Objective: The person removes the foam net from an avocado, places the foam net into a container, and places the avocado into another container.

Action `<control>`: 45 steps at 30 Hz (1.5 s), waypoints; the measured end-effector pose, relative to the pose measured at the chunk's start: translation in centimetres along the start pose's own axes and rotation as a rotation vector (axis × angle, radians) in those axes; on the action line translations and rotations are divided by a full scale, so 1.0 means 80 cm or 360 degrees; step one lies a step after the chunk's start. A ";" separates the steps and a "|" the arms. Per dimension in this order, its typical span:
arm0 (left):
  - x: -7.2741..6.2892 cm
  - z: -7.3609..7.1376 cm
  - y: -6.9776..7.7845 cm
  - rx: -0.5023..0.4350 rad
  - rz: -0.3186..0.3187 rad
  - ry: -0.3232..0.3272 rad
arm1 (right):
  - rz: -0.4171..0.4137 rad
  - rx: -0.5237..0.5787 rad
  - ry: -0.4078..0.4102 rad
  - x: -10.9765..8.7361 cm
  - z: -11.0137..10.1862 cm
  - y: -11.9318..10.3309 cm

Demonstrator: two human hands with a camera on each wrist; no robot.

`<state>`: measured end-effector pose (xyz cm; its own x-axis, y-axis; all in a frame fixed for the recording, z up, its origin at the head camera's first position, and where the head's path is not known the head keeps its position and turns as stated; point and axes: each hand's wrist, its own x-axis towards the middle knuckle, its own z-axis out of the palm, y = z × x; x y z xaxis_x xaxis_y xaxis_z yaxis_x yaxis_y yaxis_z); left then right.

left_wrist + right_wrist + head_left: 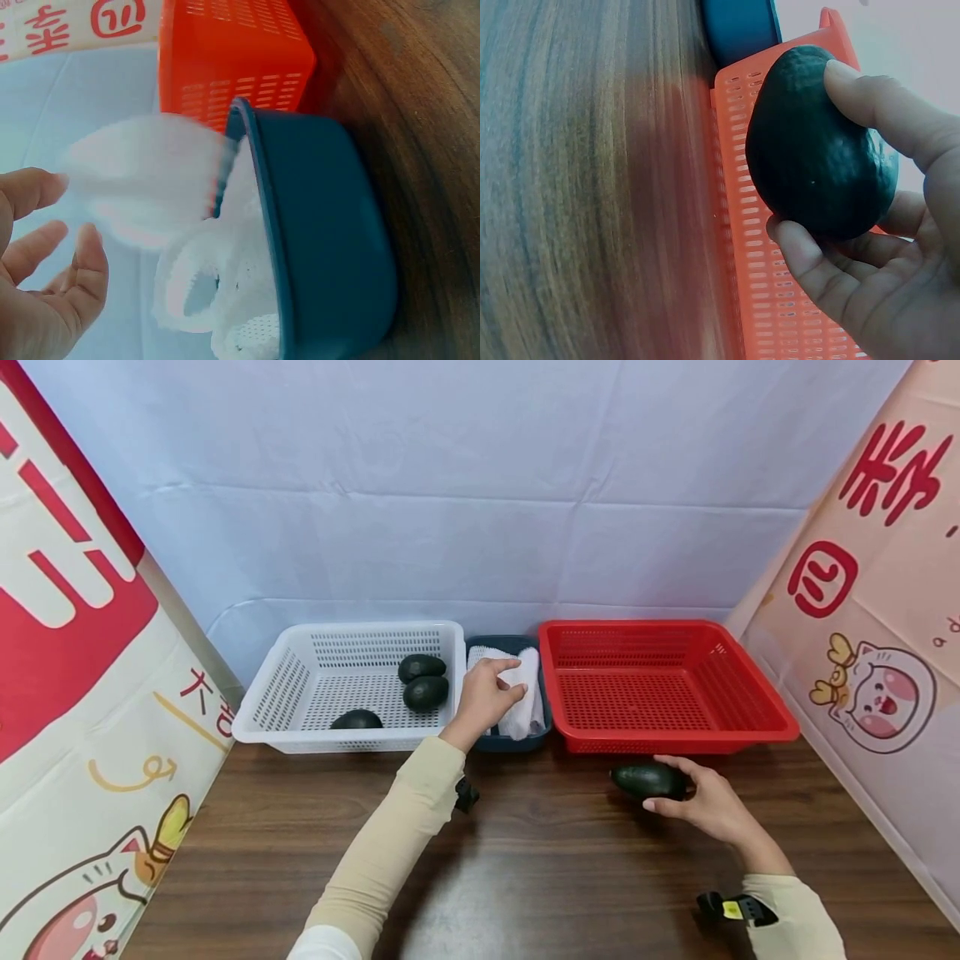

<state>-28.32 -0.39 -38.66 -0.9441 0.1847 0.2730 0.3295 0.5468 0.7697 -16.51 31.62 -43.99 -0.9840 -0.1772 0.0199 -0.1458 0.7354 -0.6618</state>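
My right hand point(708, 802) grips a dark green avocado point(648, 781) in front of the red basket. The right wrist view shows the avocado point(817, 150) between thumb and curled fingers. My left hand point(486, 695) is over the small dark blue bin point(510, 743), its fingers spread apart. White foam net sleeves point(528, 693) lie in that bin. In the left wrist view, one blurred white sleeve point(150, 180) stands up close to the fingertips of the left hand point(56, 277), with nothing pinched between them.
To the left stands a white perforated basket point(300, 739) with avocados point(426, 693) in it. A red perforated basket point(667, 735) stands on the right, beside the bin. All stand at the back of the brown wooden table point(540, 877), before a pale cloth point(465, 552).
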 end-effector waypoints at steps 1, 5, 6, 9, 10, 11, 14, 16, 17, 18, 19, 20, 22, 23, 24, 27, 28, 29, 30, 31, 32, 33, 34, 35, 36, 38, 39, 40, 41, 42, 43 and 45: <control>0.000 -0.001 0.001 -0.0007 0.0009 0.0000 | 0.0000 0.0000 0.0001 0.000 0.000 0.001; -0.001 -0.001 0.003 -0.0034 0.0013 -0.0007 | -0.0011 -0.0006 0.0001 0.000 0.001 0.002; -0.001 -0.001 0.004 -0.0035 0.0013 -0.0017 | -0.0013 -0.0005 0.0002 0.000 0.002 0.002; -0.003 0.003 0.004 -0.0025 0.0016 -0.0068 | -0.0017 -0.0009 0.0008 -0.001 0.002 0.001; -0.003 0.005 0.003 -0.0024 0.0020 -0.0090 | -0.0017 -0.0009 0.0010 -0.001 0.002 0.001; -0.004 0.007 0.002 -0.0021 0.0022 -0.0110 | -0.0016 -0.0007 0.0010 -0.001 0.003 0.001; -0.007 0.012 0.001 -0.0026 0.0018 -0.0141 | -0.0008 0.0009 0.0002 -0.002 0.004 0.001; -0.009 0.013 0.001 -0.0038 0.0020 -0.0139 | -0.0001 0.0022 -0.0005 -0.002 0.004 0.001; -0.010 0.013 0.000 -0.0040 0.0023 -0.0136 | 0.0003 0.0026 -0.0007 -0.002 0.005 0.001; -0.010 0.013 0.000 -0.0043 0.0029 -0.0133 | 0.0006 0.0030 -0.0009 -0.002 0.005 0.001; -0.011 0.013 0.000 -0.0049 0.0034 -0.0132 | 0.0006 0.0029 -0.0008 -0.003 0.005 0.001; -0.011 0.014 -0.001 -0.0054 0.0036 -0.0136 | 0.0006 0.0026 -0.0005 -0.003 0.005 0.002; -0.013 0.013 -0.001 -0.0059 0.0042 -0.0164 | 0.0005 0.0023 0.0000 -0.003 0.005 0.002; -0.013 0.014 -0.002 -0.0055 0.0043 -0.0187 | 0.0002 0.0021 0.0002 -0.003 0.005 0.002; -0.014 0.014 -0.003 -0.0049 0.0045 -0.0217 | -0.0002 0.0019 0.0003 -0.003 0.005 0.002; -0.018 0.016 -0.003 0.0042 0.0079 -0.0308 | -0.0016 0.0016 0.0007 -0.002 0.006 0.003; -0.019 0.018 -0.004 0.0083 0.0101 -0.0326 | -0.0020 0.0015 0.0008 -0.002 0.006 0.003; -0.019 0.020 -0.006 0.0126 0.0120 -0.0332 | -0.0024 0.0017 0.0008 -0.002 0.007 0.003; -0.020 0.021 -0.007 0.0172 0.0139 -0.0327 | -0.0025 0.0018 0.0008 -0.001 0.007 0.003; -0.021 0.023 -0.008 0.0212 0.0154 -0.0309 | -0.0026 0.0021 0.0007 -0.001 0.008 0.004; -0.021 0.025 -0.010 0.0235 0.0158 -0.0283 | -0.0026 0.0028 0.0005 -0.001 0.008 0.004; -0.021 0.027 -0.012 0.0248 0.0160 -0.0252 | -0.0024 0.0033 0.0005 -0.001 0.009 0.003; -0.022 0.028 -0.013 0.0258 0.0156 -0.0222 | -0.0023 0.0040 0.0004 -0.001 0.010 0.003; -0.023 0.029 -0.014 0.0261 0.0149 -0.0194 | -0.0023 0.0049 0.0001 -0.001 0.011 0.003; -0.024 0.030 -0.015 0.0263 0.0141 -0.0172 | -0.0023 0.0058 -0.0003 -0.002 0.012 0.002; -0.026 0.032 -0.016 0.0249 0.0139 -0.0153 | -0.0026 0.0072 -0.0008 -0.003 0.013 0.001; -0.028 0.032 -0.016 0.0245 0.0145 -0.0156 | -0.0028 0.0075 -0.0009 -0.003 0.014 0.000; -0.030 0.032 -0.016 0.0240 0.0159 -0.0162 | -0.0030 0.0079 -0.0007 -0.004 0.014 0.000; -0.032 0.032 -0.016 0.0230 0.0176 -0.0175 | -0.0034 0.0082 -0.0006 -0.005 0.014 -0.001; -0.034 0.031 -0.017 0.0220 0.0196 -0.0185 | -0.0038 0.0081 0.0002 -0.005 0.014 -0.002; -0.037 0.030 -0.018 0.0208 0.0224 -0.0190 | -0.0045 0.0079 0.0009 -0.005 0.014 -0.002; -0.044 0.028 -0.020 0.0176 0.0282 -0.0180 | -0.0063 0.0073 0.0024 -0.004 0.015 -0.004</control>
<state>-25.55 -0.12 -42.14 -0.8685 0.3724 0.3271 0.4931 0.5829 0.6458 -16.00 30.68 -44.69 -0.9790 -0.1953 0.0580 -0.1802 0.6972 -0.6939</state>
